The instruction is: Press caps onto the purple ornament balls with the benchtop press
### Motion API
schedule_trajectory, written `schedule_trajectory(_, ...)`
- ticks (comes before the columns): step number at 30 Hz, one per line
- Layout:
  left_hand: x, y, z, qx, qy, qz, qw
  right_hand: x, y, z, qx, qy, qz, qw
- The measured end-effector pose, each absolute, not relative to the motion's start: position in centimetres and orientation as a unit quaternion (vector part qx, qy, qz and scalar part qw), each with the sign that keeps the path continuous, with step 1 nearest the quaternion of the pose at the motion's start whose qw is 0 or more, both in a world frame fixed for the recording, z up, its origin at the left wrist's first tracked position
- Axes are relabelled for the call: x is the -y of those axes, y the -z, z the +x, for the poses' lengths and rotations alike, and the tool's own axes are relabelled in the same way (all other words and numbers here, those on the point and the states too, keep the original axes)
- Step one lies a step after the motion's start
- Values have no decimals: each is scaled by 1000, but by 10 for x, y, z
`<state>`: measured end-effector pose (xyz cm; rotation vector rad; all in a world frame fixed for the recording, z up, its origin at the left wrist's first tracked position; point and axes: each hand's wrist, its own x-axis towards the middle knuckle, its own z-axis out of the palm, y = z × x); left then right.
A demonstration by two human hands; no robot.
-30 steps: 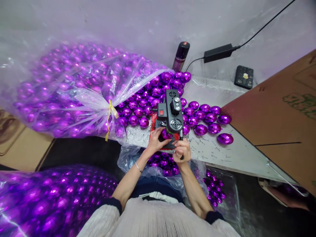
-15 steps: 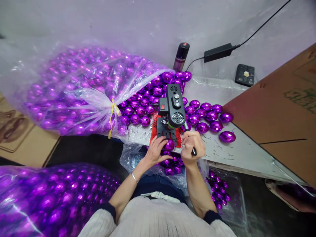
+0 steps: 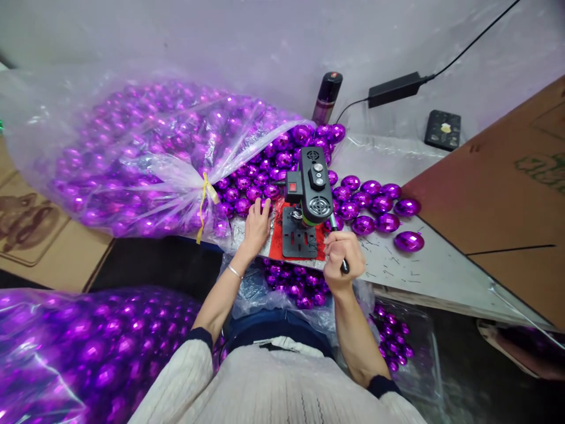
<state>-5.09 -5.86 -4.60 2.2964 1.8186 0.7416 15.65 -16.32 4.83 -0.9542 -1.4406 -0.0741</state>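
Observation:
My right hand [image 3: 344, 259] is wrapped around the black-ended lever handle [image 3: 345, 267] of a small black bench press [image 3: 315, 182] with a red switch. The press's slotted base plate [image 3: 300, 235] is bare and lies on a red mat [image 3: 277, 241]. To the left of the press, my left hand [image 3: 257, 227] reaches with fingers stretched over the near edge of a pile of shiny purple faceted baubles [image 3: 253, 193]. Its fingertips are at one bauble, partly hidden by them. In a plastic bag below the table edge lie more purple baubles [image 3: 300, 287].
A large clear bag [image 3: 176, 147] of baubles, tied with yellow string, spills onto the table [image 3: 392, 265]. Loose baubles [image 3: 371, 203] lie right of the press. A spray can [image 3: 327, 97], power adapter [image 3: 395, 90] and dark case [image 3: 442, 129] are behind. A cardboard box [image 3: 498, 182] stands right.
My left hand has left the bauble at the front of the base plate and moved up and left to the pile. That bauble is gone from the plate. My right hand stays on the lever.

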Motion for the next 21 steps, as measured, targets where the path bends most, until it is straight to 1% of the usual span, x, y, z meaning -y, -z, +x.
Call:
schedule_trajectory(3, 50, 44, -52, -581, -300, 749, 108, 163, -46, 158, 637, 40, -419, 646)
schedule_trajectory(5, 49, 41, -53, -559, -362, 727, 167, 163, -45, 159, 638, 42, -419, 645)
schedule_trajectory(7, 54, 39, -53, -534, -432, 676, 266, 163, -46, 159, 639, 38, -420, 643)
schedule_trajectory(9, 66, 40, -50, -506, -476, 602, 393, 163, -48, 158, 638, 34, -424, 643)
schedule_trajectory(11, 82, 42, -45, -479, -483, 535, 502, 163, -52, 158, 633, 33, -428, 644)
schedule_trajectory(13, 96, 45, -38, -463, -470, 503, 559, 162, -55, 157, 629, 35, -431, 646)
schedule_trajectory(16, 109, 45, -29, -456, -450, 519, 566, 162, -58, 157, 630, 33, -430, 645)
schedule_trajectory(21, 111, 41, -18, -486, -412, 599, 485, 164, -56, 159, 641, 32, -436, 631)
